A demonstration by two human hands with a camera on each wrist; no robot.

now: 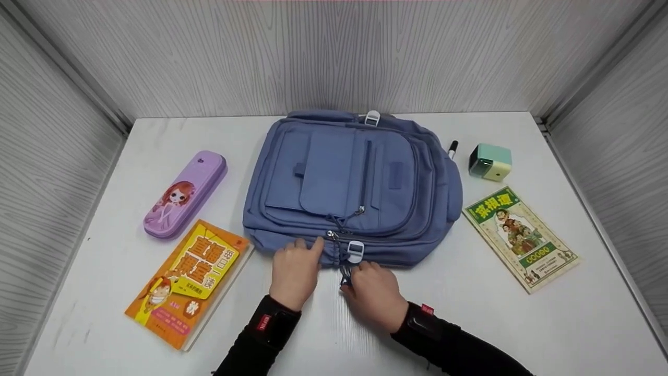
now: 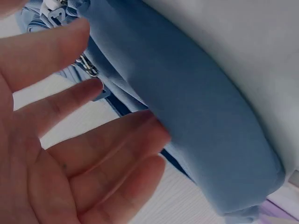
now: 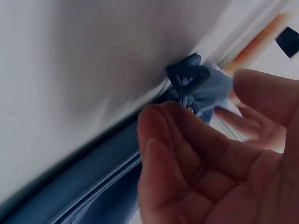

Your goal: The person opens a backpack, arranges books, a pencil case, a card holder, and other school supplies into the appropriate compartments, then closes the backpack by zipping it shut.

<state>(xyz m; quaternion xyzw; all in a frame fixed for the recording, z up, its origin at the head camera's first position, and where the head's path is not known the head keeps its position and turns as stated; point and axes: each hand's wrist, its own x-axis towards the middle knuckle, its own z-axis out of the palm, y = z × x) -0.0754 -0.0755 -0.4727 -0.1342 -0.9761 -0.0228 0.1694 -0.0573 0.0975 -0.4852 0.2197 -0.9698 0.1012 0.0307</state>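
A blue backpack (image 1: 334,177) lies flat on the white table, its front pocket facing up. My left hand (image 1: 295,271) is at the near edge, left of the zipper sliders (image 1: 332,235). In the left wrist view its fingers extend loosely and some fingertips meet the blue fabric (image 2: 196,102). My right hand (image 1: 377,292) is just below the white buckle (image 1: 355,251), beside a dark triangular zipper pull (image 3: 187,77). In the right wrist view its fingers bend loosely and the thumb stands apart from them; nothing shows between them. Whether the fingertips touch the bag is hard to tell.
Left of the backpack lie a purple pencil case (image 1: 185,196) and an orange book (image 1: 190,284), whose corner nears the bag. To the right are a green pencil sharpener (image 1: 490,162), a black-capped marker (image 1: 453,149) and a green-and-cream book (image 1: 522,237). Grey wood-grain panels surround the table.
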